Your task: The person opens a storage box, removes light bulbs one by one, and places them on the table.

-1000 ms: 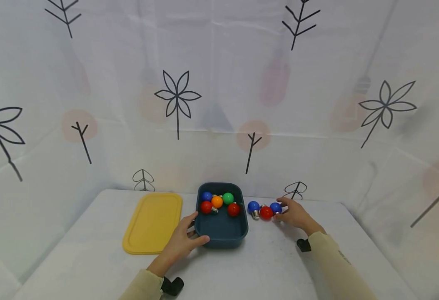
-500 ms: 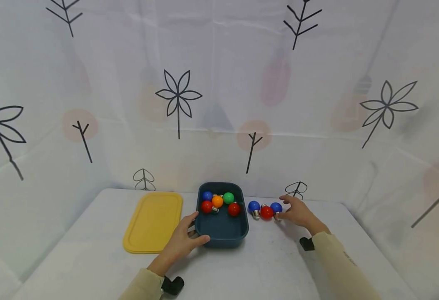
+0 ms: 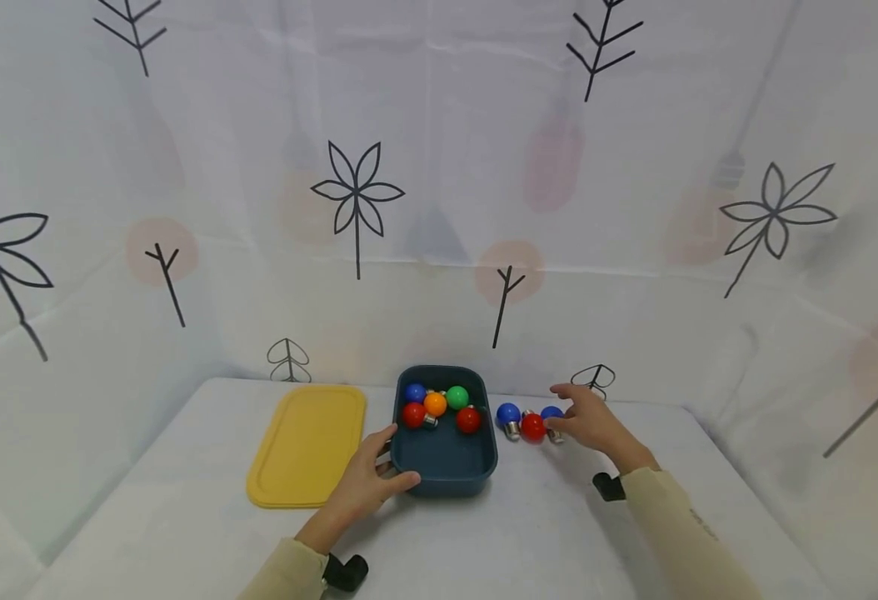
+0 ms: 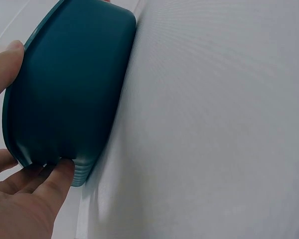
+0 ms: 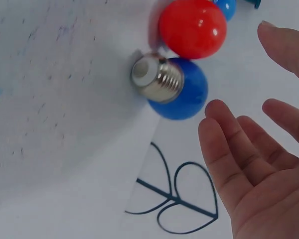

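My left hand [image 3: 359, 486] holds the near left corner of a dark teal plastic box [image 3: 442, 483], thumb on the front and fingers along the left side. Inside the box lie several small light bulbs, among them an orange bulb [image 3: 435, 405] and a green bulb [image 3: 457, 397]. To its right, a blue bulb [image 3: 508, 413], a red bulb [image 3: 533, 427] and another blue bulb [image 5: 187, 94] with a metal screw base lie in a row. My right hand [image 3: 587, 418] hovers beside that last blue bulb, fingers spread; the right wrist view shows a gap between them.
A flat yellow lid-like panel [image 3: 307, 446] lies left of the box. The white table [image 3: 499, 550] carries everything, and a patterned white cloth [image 3: 424, 208] hangs right behind its far edge.
My right hand has shifted slightly and its fingers now stand higher over the right-hand blue bulb. The left hand, the box and the bulbs stay in place.
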`<action>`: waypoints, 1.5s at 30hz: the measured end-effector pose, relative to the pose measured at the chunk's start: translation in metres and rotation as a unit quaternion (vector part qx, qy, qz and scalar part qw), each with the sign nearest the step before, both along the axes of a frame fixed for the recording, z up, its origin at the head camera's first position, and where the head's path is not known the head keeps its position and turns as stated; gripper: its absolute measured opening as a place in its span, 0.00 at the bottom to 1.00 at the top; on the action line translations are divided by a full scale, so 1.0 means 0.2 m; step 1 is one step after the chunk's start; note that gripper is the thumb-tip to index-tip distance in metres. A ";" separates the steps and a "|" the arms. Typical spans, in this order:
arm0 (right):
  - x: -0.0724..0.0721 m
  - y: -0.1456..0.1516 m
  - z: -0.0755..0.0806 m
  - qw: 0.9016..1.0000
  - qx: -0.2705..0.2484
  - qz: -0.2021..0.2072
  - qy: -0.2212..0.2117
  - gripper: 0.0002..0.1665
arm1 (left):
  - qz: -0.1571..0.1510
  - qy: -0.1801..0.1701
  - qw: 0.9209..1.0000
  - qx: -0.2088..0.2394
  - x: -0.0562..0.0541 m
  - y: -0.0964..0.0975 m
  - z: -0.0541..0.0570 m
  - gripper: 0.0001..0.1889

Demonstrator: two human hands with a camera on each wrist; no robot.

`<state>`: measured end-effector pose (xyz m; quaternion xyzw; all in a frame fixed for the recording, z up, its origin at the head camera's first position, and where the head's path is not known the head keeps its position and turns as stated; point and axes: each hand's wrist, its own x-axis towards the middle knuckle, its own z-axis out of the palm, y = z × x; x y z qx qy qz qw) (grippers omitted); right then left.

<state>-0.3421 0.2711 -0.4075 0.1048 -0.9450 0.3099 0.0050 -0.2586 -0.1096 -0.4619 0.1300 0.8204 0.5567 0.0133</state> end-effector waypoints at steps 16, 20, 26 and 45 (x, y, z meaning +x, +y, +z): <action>0.07 -0.23 0.01 0.994 0.027 0.055 0.091 0.30 | -0.003 0.003 1.000 -0.004 0.00 -0.01 -0.02 0.48; 0.08 -0.28 0.01 0.993 0.031 0.064 0.094 0.30 | -0.005 0.004 1.000 -0.003 0.00 -0.01 -0.02 0.48; 0.08 -0.34 0.02 0.989 0.022 0.090 0.113 0.29 | -0.006 0.007 1.000 -0.001 0.00 -0.01 -0.02 0.48; 0.03 -0.56 0.01 0.980 0.085 0.142 0.113 0.30 | -0.007 0.005 1.000 0.004 -0.01 -0.01 -0.02 0.46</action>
